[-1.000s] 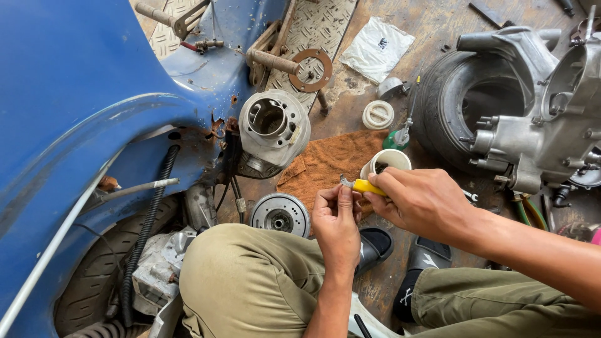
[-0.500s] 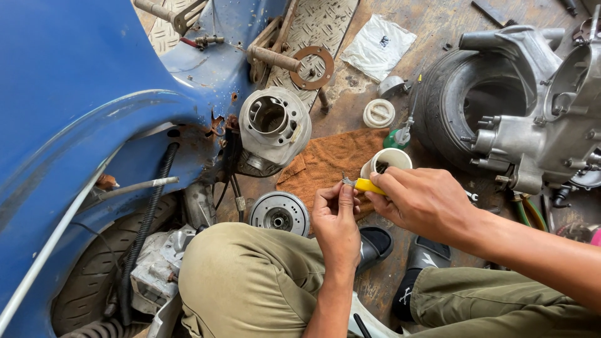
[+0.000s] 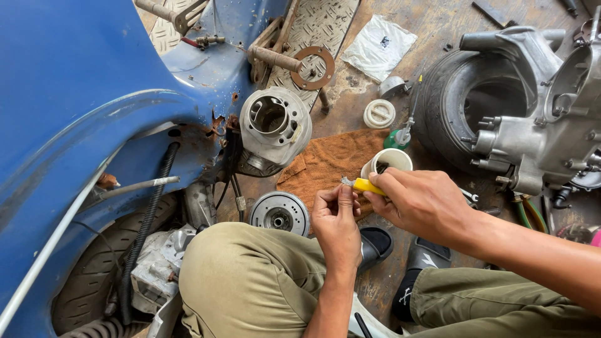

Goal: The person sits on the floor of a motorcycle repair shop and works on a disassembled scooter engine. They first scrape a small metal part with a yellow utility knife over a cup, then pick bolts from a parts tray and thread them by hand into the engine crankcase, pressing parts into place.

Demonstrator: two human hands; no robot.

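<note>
Far left of both hands: glossy blue painted scooter body panel (image 3: 75, 94), with a black ribbed hose (image 3: 147, 219) hanging under it. Just left of the left hand: round machined metal flywheel disc (image 3: 280, 213) flat on the floor; beyond it a finned grey aluminium cylinder (image 3: 274, 128), bore up, beside a rust-orange terry rag (image 3: 328, 159) that keeps parts off the dirt. Left hand (image 3: 337, 222): fingers pinched closed on a small metal piece (image 3: 346, 182), held up close for working. Right hand (image 3: 426, 203): curled tight around a yellow-handled tool (image 3: 368, 185), tip meeting that piece. Right of hands: black rubber tyre (image 3: 447, 112) with bare cast-alloy engine casing (image 3: 544, 125)
</note>
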